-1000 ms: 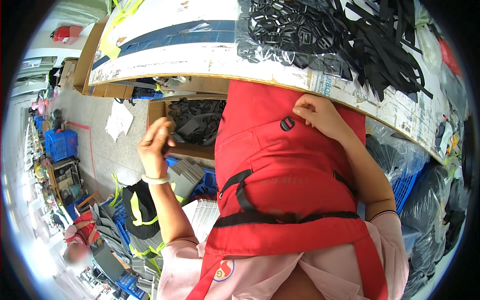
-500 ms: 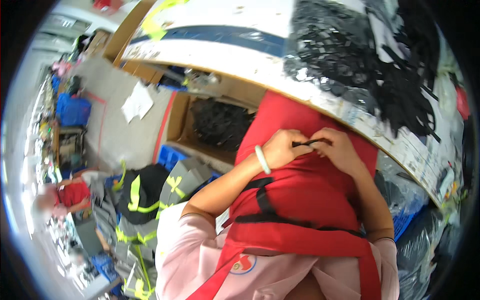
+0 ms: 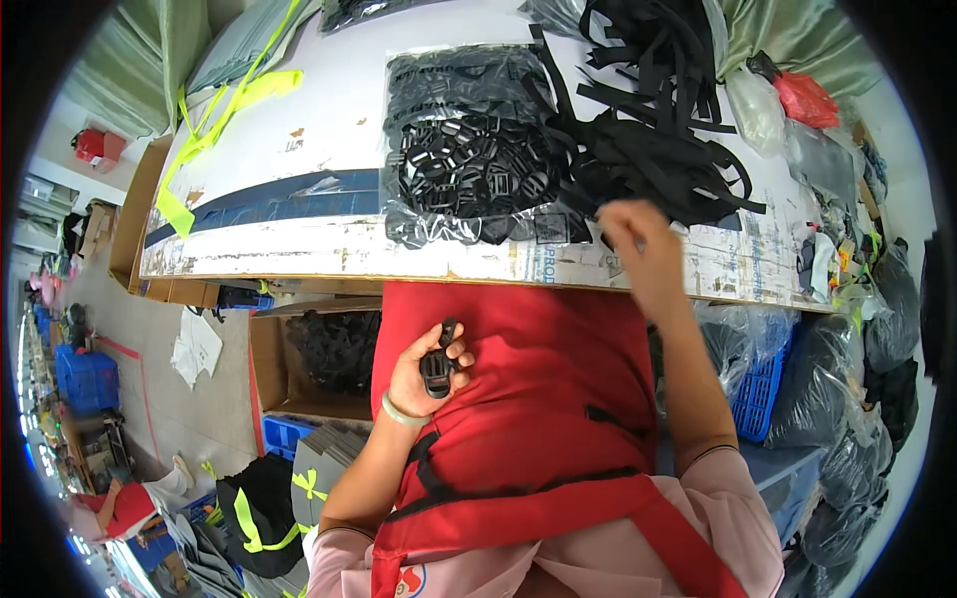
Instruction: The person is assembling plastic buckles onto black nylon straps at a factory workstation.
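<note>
Head view: a black buckle [image 3: 437, 372], long axis running near to far, sits in the half-curled left hand [image 3: 412, 379] over the red apron [image 3: 528, 369], while the blurred right hand [image 3: 646, 249], grip impossible to tell, now parted from the left, hangs by black straps [image 3: 653, 164] at far right.

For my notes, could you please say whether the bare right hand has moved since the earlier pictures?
Yes: the right hand moved forward, from the red fabric apron to over the scuffed white tabletop.
</note>
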A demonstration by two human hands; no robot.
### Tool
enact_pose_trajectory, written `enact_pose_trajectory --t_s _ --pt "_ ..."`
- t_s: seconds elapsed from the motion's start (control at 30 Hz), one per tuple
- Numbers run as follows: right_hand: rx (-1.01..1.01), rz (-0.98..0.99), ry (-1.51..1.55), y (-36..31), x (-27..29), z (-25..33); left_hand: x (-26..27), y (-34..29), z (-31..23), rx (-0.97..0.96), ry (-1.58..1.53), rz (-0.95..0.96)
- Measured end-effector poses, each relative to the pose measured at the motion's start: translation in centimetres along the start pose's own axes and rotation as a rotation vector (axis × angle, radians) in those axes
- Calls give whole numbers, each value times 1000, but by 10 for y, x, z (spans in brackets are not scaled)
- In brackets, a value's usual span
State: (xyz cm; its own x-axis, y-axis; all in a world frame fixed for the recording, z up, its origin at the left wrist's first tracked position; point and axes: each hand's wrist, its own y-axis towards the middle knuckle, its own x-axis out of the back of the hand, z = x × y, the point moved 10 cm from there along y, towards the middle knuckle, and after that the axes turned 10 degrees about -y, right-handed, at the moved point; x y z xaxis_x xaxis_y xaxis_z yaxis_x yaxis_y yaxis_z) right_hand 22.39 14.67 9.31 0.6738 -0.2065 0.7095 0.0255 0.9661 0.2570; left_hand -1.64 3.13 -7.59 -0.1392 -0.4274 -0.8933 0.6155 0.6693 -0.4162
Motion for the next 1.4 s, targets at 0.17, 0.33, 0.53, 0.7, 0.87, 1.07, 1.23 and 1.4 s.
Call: enact_pose_trajectory --t_s 0.17,0.33,0.53,0.7,0.87,1.07,1.23,1.4 --pt "170 75 -216 66 -10 -43 5 12 21 61 104 -128" --pt "515 -161 -84 42 12 72 1 9 4 -11 41 -6" --pt "148 538 445 -46 -59 138 -28 -22 -35 -504 619 -141" --pt "-329 858 748 -103 -148 81 -54 -28 -42 -757 843 -101" --pt "-415 808 807 -104 -150 71 -57 -40 -51 -825 963 -152" --pt "-511 817 905 -102 -155 69 -71 -40 -44 -916 1178 -30" --pt "-664 779 1026 -109 -158 67 -91 -46 -43 -1032 1353 78" --pt "-620 797 993 -113 -169 93 -98 -80 -51 -1260 1431 87"
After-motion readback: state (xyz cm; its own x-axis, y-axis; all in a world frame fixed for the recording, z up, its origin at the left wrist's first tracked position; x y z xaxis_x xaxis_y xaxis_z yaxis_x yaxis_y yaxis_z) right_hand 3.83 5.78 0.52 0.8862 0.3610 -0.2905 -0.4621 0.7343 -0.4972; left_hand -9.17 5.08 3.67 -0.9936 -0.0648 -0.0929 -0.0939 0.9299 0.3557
